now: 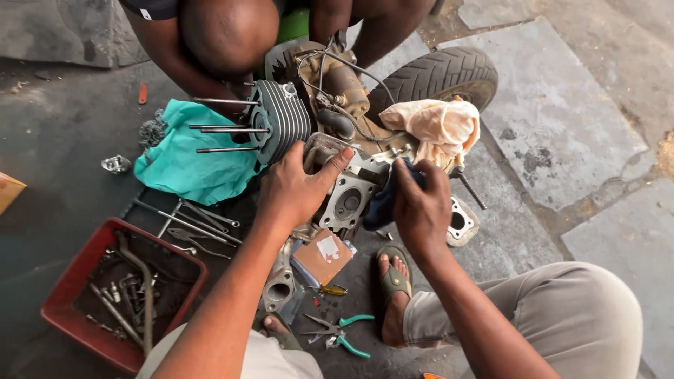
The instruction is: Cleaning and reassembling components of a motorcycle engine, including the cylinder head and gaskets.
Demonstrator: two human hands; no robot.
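Left hand [295,188] lies spread on the engine head [345,200]; right hand [420,207] clamps a dark rag [382,203] beside it on the floor, seemingly mid-wipe; next comes steady rubbing.

Soft even daylight, faint shadows, sharp focus, slight wide-angle edge distortion

A dull grey finned metal cylinder [281,121] with bare steel studs sits beside matt teal cloth [184,165], a crumpled peach rag [439,126], a rough treaded rubber tyre [439,74], a dirty red plastic tray [77,281] of greasy metal tools, and cracked rough concrete paving [562,119].
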